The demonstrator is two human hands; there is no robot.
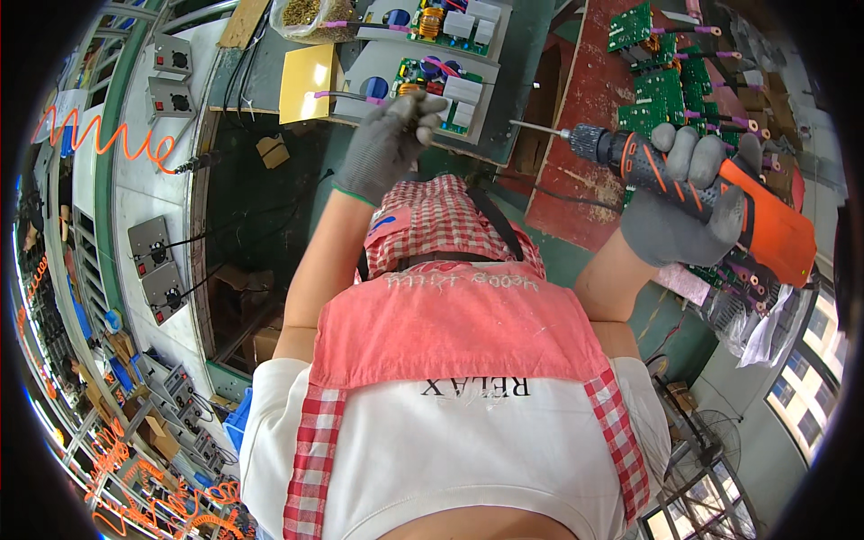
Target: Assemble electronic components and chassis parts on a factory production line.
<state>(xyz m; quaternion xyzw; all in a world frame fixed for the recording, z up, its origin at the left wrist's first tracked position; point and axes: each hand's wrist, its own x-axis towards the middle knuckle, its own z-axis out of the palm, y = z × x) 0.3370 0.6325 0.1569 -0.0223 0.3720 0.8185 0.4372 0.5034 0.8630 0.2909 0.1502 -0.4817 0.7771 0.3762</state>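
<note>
My right hand (688, 202), in a grey glove, grips an orange and black power screwdriver (778, 220). Its long thin bit (540, 129) points left, with the tip apart from any part. Also gloved, my left hand (391, 144) is held at the near edge of a green circuit board (463, 88), fingers curled in; what they hold, if anything, cannot be made out. That board carries white blocks, a copper coil and purple-ended leads, and lies on a light grey plate (360, 65). A second similar board (459, 20) lies just beyond it.
A bag of small brass-coloured screws (301, 13) stands at the far left of the bench, near a yellow sheet (306, 83). On the right, a worn red board (576, 135) borders several stacked green circuit boards (657, 94) with purple leads. An orange coiled hose (108, 139) hangs at left.
</note>
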